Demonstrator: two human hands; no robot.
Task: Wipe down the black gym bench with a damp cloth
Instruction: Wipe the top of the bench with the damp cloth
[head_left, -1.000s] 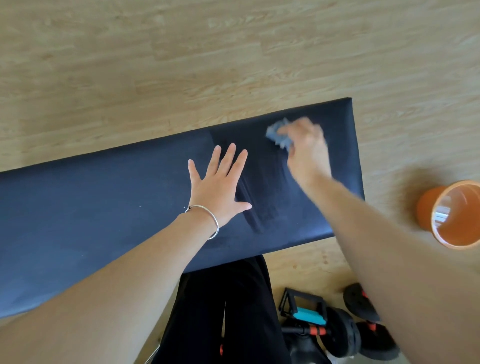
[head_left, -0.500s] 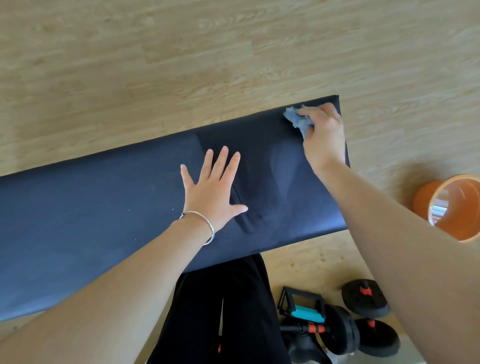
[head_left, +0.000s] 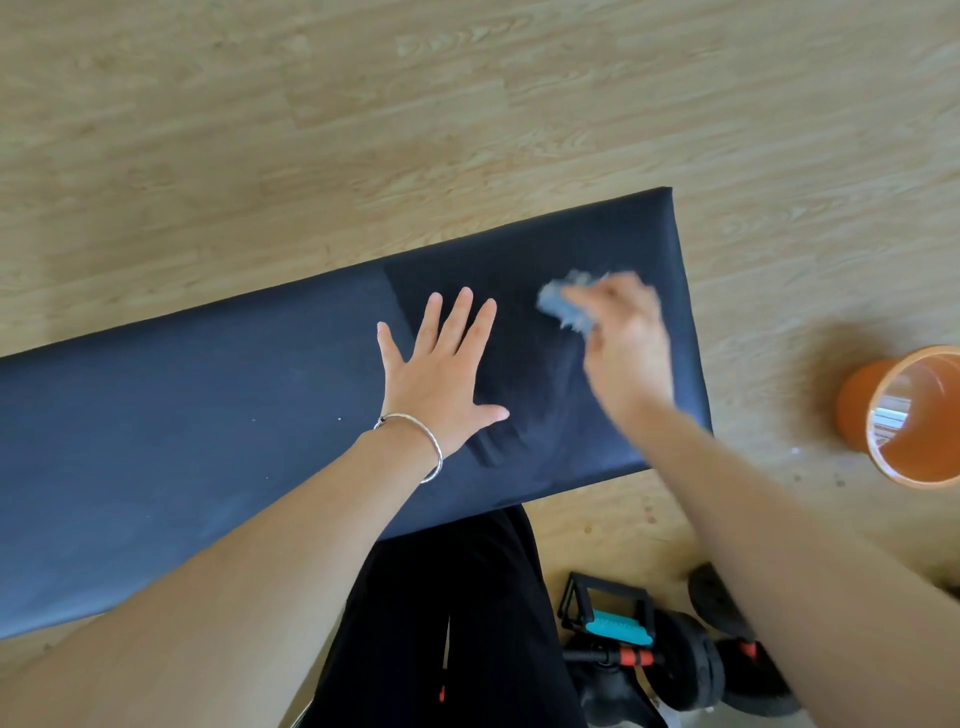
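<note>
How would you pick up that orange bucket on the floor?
Probably by its upper wall just under the rim, coming in from the side. The orange bucket stands upright with its mouth open, it seems to hold water, and no handle shows. A grip high on the wall would keep it level.

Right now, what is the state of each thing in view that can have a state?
black gym bench, right end darker and damp-looking, the rest duller with small specks.
blue cloth, bunched, pressed on the bench top, blurred.
right hand, grips the cloth.
left hand, flat with fingers spread, rests on the bench.
orange bucket, upright on the floor, open top.
dumbbells, lying on the floor.
</note>
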